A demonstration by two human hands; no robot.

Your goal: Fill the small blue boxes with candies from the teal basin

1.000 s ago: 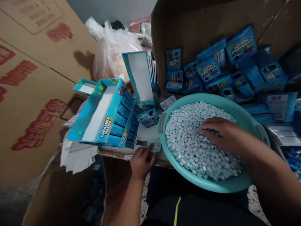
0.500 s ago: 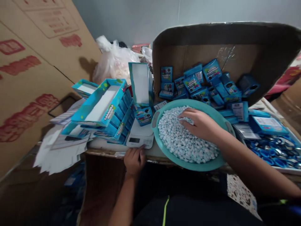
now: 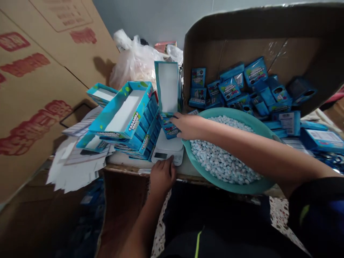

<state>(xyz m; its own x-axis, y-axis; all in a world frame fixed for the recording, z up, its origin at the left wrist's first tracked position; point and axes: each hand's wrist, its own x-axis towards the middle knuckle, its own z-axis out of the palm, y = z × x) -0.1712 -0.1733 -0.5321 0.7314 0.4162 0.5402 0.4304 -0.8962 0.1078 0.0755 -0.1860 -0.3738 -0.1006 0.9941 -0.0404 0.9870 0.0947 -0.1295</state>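
A white digital kitchen scale (image 3: 169, 146) lies at the table's front edge with a small blue candy box (image 3: 170, 129) on it. My right hand (image 3: 186, 126) reaches over a teal bowl (image 3: 228, 189) to this box. Its bent fingers are at the box's top and right side; whatever is inside them is hidden. The bowl holds many small pale blue and white candies (image 3: 220, 161). My left hand (image 3: 162, 175) rests at the scale's front edge, fingers curled, one fingertip at the buttons beside the display. Behind the scale stand upright open blue trays (image 3: 168, 87).
Stacked blue display trays (image 3: 125, 114) stand left of the scale, beside fanned papers (image 3: 76, 165). A large cardboard carton (image 3: 231, 50) behind the bowl holds several blue boxes (image 3: 229, 89). Shiny blue wrapped pieces (image 3: 331, 157) lie at far right. Plastic bags (image 3: 137, 59) sit at the back.
My right hand has left the candies in the bowl and moved left to the small box on the scale. My left hand stays at the scale's front edge. The view has shifted slightly.
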